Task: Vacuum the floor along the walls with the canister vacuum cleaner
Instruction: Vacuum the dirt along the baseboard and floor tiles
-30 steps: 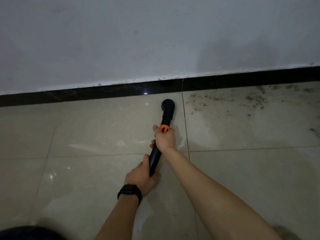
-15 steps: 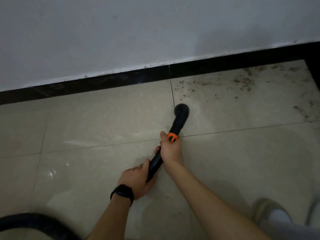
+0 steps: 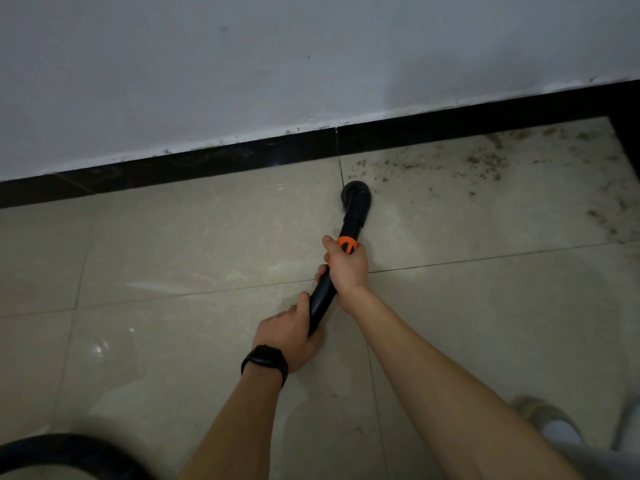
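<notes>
Head view, left hand (image 3: 287, 332) and right hand (image 3: 346, 268) grip wand (image 3: 320, 303), nozzle (image 3: 356, 195) now nearer debris (image 3: 481, 161)

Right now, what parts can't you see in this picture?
Head view:
Canister: out of frame; only its hose shows, cut by the bottom-left edge.
Nozzle mouth: faces down, hidden by the nozzle itself.
Wand: partly covered by the right hand and left hand gripping it.
Shoe: blurred, cut by the bottom-right corner.
Dirt: runs off the right edge.
</notes>
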The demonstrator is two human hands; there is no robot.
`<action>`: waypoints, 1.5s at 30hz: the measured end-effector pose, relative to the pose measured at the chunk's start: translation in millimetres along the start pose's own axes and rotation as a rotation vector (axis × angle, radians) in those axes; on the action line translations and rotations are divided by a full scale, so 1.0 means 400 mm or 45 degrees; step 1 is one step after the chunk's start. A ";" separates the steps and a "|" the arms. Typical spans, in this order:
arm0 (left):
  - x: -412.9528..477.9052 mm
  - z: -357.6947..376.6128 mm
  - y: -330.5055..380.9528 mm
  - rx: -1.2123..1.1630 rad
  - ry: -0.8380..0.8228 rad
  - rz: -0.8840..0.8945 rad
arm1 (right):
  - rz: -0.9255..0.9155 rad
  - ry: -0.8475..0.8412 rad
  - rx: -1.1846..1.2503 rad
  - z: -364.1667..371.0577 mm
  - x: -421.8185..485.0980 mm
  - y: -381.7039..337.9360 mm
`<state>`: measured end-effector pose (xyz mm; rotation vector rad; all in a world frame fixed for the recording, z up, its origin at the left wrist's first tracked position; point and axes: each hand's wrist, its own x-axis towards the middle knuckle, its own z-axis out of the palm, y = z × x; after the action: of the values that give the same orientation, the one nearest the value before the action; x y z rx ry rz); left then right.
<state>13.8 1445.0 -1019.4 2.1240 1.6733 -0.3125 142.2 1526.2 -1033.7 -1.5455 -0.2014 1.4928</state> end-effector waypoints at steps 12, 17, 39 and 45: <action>0.062 -0.028 0.013 -0.083 0.032 -0.054 | -0.006 -0.052 -0.046 0.025 0.065 -0.052; 0.095 -0.050 0.021 -0.098 0.025 -0.081 | -0.014 -0.050 -0.043 0.038 0.095 -0.072; 0.094 -0.072 -0.061 -0.492 0.024 -0.327 | -0.004 -0.158 -0.266 0.188 0.102 -0.078; -0.006 -0.030 -0.098 -0.230 -0.042 -0.129 | 0.039 0.000 -0.219 0.139 -0.009 0.002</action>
<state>-25.4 1455.8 -1014.7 1.8982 1.7246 -0.2153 93.9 1550.8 -1021.1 -1.6916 -0.3141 1.5324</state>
